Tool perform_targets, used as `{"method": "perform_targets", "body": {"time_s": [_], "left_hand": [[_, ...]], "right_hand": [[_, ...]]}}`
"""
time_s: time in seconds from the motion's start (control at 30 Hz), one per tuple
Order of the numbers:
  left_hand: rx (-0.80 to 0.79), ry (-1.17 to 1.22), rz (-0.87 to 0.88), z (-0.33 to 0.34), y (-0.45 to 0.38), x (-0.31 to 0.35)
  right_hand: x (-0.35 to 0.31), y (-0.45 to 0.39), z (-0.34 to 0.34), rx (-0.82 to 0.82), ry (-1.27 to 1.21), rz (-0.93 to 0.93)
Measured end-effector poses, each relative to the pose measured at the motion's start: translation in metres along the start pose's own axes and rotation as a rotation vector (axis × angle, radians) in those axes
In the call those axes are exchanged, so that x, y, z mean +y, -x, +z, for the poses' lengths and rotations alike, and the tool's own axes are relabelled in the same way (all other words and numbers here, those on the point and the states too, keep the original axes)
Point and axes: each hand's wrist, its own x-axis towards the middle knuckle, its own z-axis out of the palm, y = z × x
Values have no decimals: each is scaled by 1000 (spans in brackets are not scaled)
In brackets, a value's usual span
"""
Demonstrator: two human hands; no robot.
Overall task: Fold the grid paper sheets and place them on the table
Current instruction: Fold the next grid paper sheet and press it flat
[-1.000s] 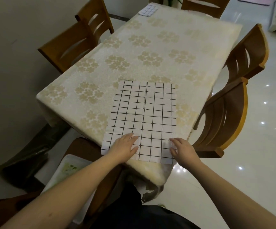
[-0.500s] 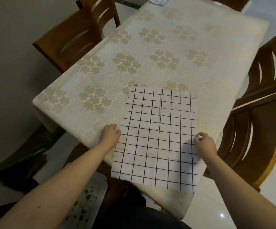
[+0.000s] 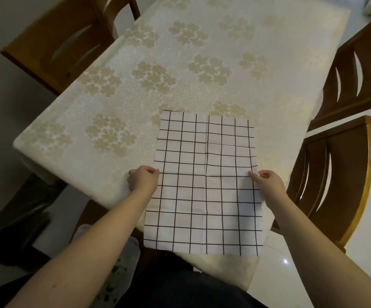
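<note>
While our left hand (image 3: 144, 179) pinches the left edge of the grid paper sheet (image 3: 204, 185) about halfway down its length, our right hand (image 3: 269, 182) pinches the right edge at the matching height, thumb and fingers of each curled onto the paper. We see the sheet spread out unfolded, white with black grid lines, and marked by crease lines: one running lengthwise down its middle and a fainter one crossing near the level of our hands. Its far half lies on the table (image 3: 180, 63), which is covered by a cream tablecloth (image 3: 104, 103) printed with pale gold flower clusters. Its near half reaches past the table's near corner toward us, and we cannot tell whether that part rests on the draped cloth or hangs free. Both our forearms come in from the bottom of the view, bare to the elbow.

Around the table we see wooden chairs: one at the far left (image 3: 57, 38) pushed against the table's long side, and two on the right, a near one (image 3: 335, 178) just beside the sheet's corner and a farther one (image 3: 357, 70) behind it. Below the table edge at lower left, a pale object with green leaf marks (image 3: 117, 267) is partly hidden by our left forearm.
</note>
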Motion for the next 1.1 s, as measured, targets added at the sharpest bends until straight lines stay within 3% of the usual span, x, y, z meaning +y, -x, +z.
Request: {"method": "perform_targets", "body": {"time_s": [0.33, 0.57, 0.9, 1.1], "left_hand": [[-27, -100, -58, -1, 6, 4], [37, 25, -83, 1, 14, 8], [40, -15, -140, 6, 23, 20], [-21, 292, 16, -5, 23, 12]], "right_hand": [[0, 6, -14, -277, -220, 23], [2, 4, -16, -276, -209, 27], [8, 2, -13, -284, -206, 34], [8, 2, -18, -260, -197, 16]]}}
